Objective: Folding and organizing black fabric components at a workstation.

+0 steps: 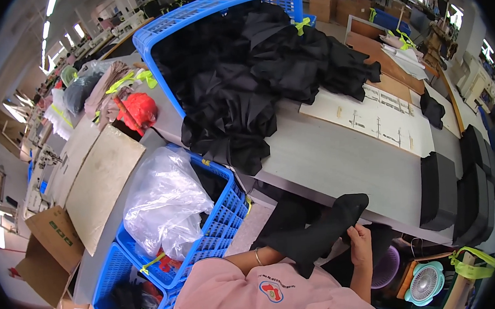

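A dark piece of black cloth (329,227) is stretched out over my lap at the table's front edge. My left forearm (258,258), with a bracelet at the wrist, runs into this cloth, which covers the left hand so its fingers are hidden. The covered end of the cloth stands up in a rounded shape beside the table edge. With fingers closed, my right hand (360,243) pinches the near edge of the cloth. A large heap of black cloth (236,80) spills from a tipped blue basket (163,85) onto the table ahead.
Blue crates (221,226) stand at my left, one holding a clear plastic bag (166,198). Black padded stacks (438,189) sit on the table's right. A marked white board (372,118) lies farther back. Below right are a small turquoise fan (426,283) and a purple basket (386,267).
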`<move>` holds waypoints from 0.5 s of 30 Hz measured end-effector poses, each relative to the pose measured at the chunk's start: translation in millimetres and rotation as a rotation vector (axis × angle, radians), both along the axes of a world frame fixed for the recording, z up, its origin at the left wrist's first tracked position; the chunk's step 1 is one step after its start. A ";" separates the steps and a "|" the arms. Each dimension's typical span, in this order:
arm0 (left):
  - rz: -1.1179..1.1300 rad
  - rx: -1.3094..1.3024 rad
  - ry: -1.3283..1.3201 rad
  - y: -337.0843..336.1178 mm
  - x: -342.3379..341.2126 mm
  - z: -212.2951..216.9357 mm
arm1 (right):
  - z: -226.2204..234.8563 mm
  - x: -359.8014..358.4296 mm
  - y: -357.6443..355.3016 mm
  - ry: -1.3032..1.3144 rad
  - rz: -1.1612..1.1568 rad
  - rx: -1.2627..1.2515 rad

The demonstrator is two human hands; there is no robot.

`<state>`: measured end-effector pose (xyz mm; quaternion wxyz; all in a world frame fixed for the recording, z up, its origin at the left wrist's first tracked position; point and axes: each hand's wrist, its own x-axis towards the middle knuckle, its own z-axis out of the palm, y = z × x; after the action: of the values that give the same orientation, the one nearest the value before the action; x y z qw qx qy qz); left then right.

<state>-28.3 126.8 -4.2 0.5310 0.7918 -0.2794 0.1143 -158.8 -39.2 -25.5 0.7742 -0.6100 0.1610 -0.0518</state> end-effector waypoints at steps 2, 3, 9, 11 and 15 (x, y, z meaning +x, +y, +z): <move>-0.025 -0.031 0.027 -11.5 2.0 -1.9 | 0.8 3.0 1.4 0.000 -0.033 0.041; -0.039 -0.048 0.043 -8.2 -4.0 -3.9 | 0.6 3.9 0.7 0.003 -0.038 0.042; -0.090 -0.146 0.131 46.8 23.2 12.9 | 20.6 4.4 -6.3 -0.215 -0.065 0.292; -0.168 -0.142 0.185 40.5 34.4 13.9 | 27.2 3.3 -5.0 -0.185 -0.101 0.363; -0.234 -0.184 0.256 39.1 38.8 12.9 | 47.0 28.1 4.2 -0.152 -0.173 0.412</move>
<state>10.4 165.8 8.6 0.6421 0.7099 -0.2883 -0.0246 -130.7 -35.1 21.6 0.8848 -0.4174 0.1613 -0.1297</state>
